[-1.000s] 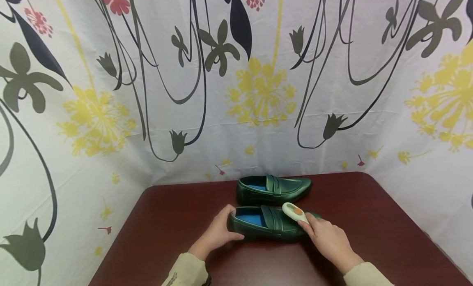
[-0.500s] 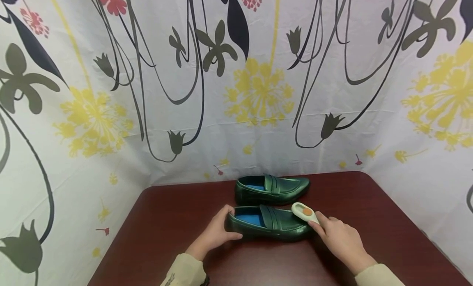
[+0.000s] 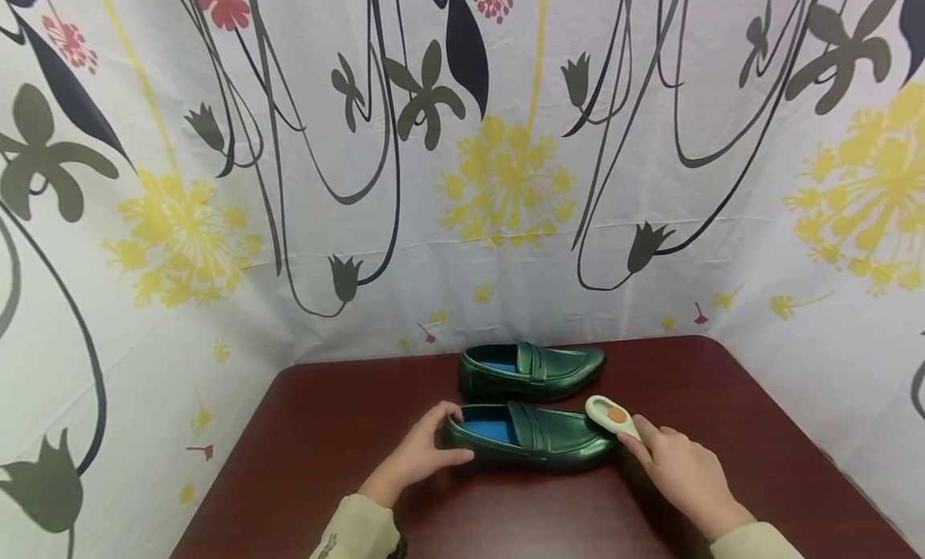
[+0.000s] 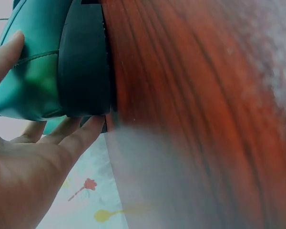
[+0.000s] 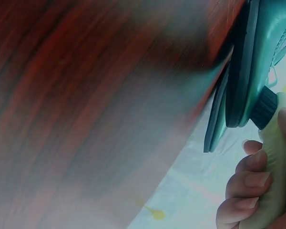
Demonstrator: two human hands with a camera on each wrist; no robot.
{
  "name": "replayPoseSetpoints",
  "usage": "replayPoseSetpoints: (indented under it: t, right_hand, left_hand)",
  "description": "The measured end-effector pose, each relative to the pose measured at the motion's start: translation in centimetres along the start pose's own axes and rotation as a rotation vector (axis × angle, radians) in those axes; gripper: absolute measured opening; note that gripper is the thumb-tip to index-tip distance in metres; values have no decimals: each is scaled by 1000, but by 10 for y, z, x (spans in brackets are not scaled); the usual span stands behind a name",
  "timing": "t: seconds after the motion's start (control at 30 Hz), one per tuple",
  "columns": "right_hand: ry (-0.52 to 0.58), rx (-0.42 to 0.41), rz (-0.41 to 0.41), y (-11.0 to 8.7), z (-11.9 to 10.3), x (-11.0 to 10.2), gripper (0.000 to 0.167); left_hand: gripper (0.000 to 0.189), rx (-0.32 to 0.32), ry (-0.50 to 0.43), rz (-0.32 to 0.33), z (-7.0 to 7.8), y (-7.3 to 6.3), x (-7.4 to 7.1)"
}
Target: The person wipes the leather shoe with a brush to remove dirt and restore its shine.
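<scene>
A green penny loafer [image 3: 564, 438] with a blue insole stands upright on the table, its toe to the right. My left hand [image 3: 415, 456] grips its heel, thumb on the near side and fingers behind. The left wrist view shows the heel [image 4: 83, 59] up close between thumb and fingers. In my right hand [image 3: 682, 475] is a pale green shoe brush [image 3: 610, 415] with an orange oval on its back. Its dark bristles [image 5: 265, 108] touch the loafer's toe in the right wrist view. The palm of that hand is mostly hidden.
A matching loafer [image 3: 567, 373] stands just behind, toe also to the right. Both rest on a dark red-brown wooden table [image 3: 347, 430] with rounded far corners. A white flower-printed curtain [image 3: 433, 206] hangs behind and along both sides.
My right hand has slid the brush rightward along the loafer's top, from near the strap to the toe. The left hand stays at the heel. The rear loafer has not moved.
</scene>
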State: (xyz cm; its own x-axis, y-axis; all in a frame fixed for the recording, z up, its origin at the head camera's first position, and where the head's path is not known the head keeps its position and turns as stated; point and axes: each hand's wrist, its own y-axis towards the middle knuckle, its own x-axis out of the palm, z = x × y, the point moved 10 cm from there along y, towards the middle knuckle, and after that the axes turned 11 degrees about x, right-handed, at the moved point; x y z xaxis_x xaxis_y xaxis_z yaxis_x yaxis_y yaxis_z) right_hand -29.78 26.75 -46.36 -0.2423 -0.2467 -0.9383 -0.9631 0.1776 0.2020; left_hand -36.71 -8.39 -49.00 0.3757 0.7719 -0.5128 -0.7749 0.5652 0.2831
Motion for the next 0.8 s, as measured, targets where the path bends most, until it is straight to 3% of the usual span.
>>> replayPoseSetpoints:
  t: [0.17, 0.27, 0.37, 0.47, 0.63, 0.8]
  right_hand:
    - [6, 5, 2, 0, 2, 1, 56]
    - [20, 3, 5, 1, 1, 2, 55]
    - [38, 7, 1, 2, 1, 1, 53]
    - [52, 20, -12, 2, 1, 0, 53]
    - [78, 19, -33, 2, 0, 0, 55]
    - [99, 3, -33, 0, -4, 3, 53]
  left_hand:
    - [68, -5, 5, -10, 3, 2, 0]
    - [69, -30, 32, 10, 6, 5, -3]
    - [61, -122, 112, 37, 5, 6, -10]
    - [68, -257, 127, 42, -2, 4, -12]
    - [80, -418, -75, 21, -9, -2, -1]
    - [66, -480, -313, 23, -10, -4, 11]
